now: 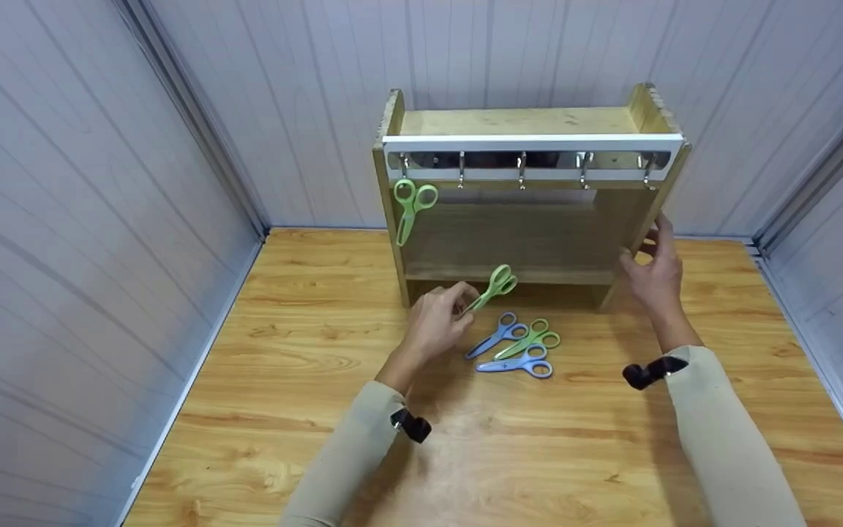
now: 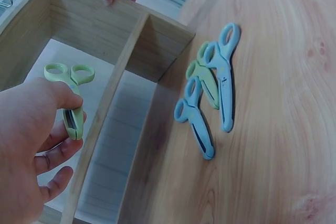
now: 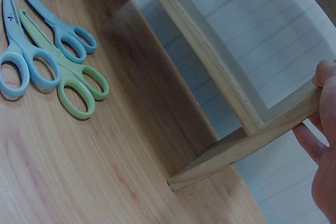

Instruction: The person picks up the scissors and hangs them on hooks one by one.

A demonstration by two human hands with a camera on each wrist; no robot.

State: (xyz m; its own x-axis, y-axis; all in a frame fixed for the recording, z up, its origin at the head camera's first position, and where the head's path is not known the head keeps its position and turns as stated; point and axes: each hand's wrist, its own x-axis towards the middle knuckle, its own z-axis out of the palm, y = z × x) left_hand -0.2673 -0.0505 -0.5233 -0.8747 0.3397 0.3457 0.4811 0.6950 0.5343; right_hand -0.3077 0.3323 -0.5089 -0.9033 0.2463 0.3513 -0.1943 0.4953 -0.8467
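Note:
My left hand pinches a pair of green scissors by the blade end, handles pointing up and away, in front of the wooden rack. In the left wrist view the thumb and fingers hold those green scissors at the blades. My right hand grips the rack's right side panel, thumb on the inner side and fingers outside. Another pair of green scissors hangs from the leftmost hook. On the table lie a green pair and two blue pairs of scissors, close together.
A white strip with several metal hooks runs across the rack's upper front. The rack stands on a wood-patterned table near the back wall. Panelled walls also rise at the left and right.

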